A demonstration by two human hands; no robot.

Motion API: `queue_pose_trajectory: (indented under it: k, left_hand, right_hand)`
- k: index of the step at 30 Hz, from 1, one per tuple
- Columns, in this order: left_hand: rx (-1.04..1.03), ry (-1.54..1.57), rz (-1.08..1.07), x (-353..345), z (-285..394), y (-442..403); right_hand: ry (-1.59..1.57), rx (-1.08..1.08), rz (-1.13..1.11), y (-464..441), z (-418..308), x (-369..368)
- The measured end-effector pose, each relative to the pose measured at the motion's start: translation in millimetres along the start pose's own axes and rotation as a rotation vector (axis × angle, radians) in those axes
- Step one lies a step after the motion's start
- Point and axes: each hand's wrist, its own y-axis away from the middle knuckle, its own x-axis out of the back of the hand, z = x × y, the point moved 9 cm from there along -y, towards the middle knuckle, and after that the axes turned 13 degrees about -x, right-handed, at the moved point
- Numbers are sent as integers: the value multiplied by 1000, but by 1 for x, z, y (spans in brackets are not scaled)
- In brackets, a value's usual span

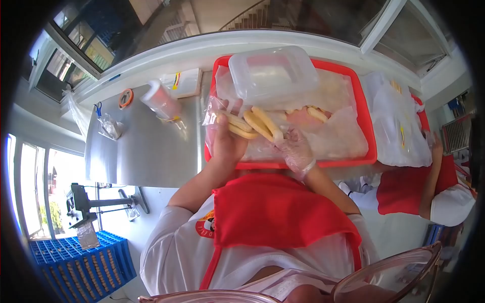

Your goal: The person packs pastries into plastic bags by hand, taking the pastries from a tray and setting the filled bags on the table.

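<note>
Over the near left part of a red tray (372, 136), my left hand (226, 141) is bare and closed round a clear plastic bag (209, 112) with long pale bread pieces (237, 123) at its mouth. My right hand (297, 151), in a clear glove, pinches the lower end of a second pair of bread pieces (261, 123), which lean against the first ones. Behind them, pink slices (301, 117) and another bread piece (318, 114) lie on white paper. A translucent plastic container (273, 73) rests across the tray's far side.
On the steel table (146, 151) to the left are a plastic roll (162, 101), orange tape (126, 98), scissors (98, 108) and a stack of bags (183, 83). White plastic packages (396, 126) lie at the right, beside a co-worker's arm (433, 171). Blue crates (83, 267) stand lower left.
</note>
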Motion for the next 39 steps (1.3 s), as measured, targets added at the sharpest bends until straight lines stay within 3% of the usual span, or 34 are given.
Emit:
queue_pose_trajectory:
  k: [2, 9, 12, 15, 18, 21, 24, 29, 32, 35, 38, 39]
  left_hand:
    - [-32, -130, -128, -8, -2, 1]
    - [154, -49, -48, -7, -20, 9]
    - [109, -110, -63, -3, -19, 4]
    - [-133, -349, -85, -17, 4, 3]
    - [-145, -159, -165, -36, 8, 5]
    - [-15, 107, -55, -45, 4, 4]
    - [-125, -99, -42, -35, 12, 1]
    - [-86, -265, -8, -23, -3, 4]
    - [-15, -234, 56, 1, -13, 2]
    - [25, -206, 134, 5, -9, 2]
    - [65, -167, 172, 10, -12, 4]
    - [85, -152, 175, 12, -16, 5]
  right_hand:
    - [-224, -136, -60, 1, 2, -10]
    - [222, 100, -49, 8, -42, -36]
    - [331, 81, -134, 5, -39, -40]
    - [268, 97, -244, 9, -37, -61]
    - [266, 183, -160, 6, -29, -59]
    - [240, 221, -65, 3, -34, -51]
    - [286, 213, -74, 1, -31, -44]
    - [313, 245, -41, -11, -27, -51]
    - [659, 316, 3, -9, -45, -62]
    - [797, 239, -236, -8, -33, -66]
    - [933, 427, -270, -5, -33, -67]
    - [778, 308, -298, -8, -33, -68]
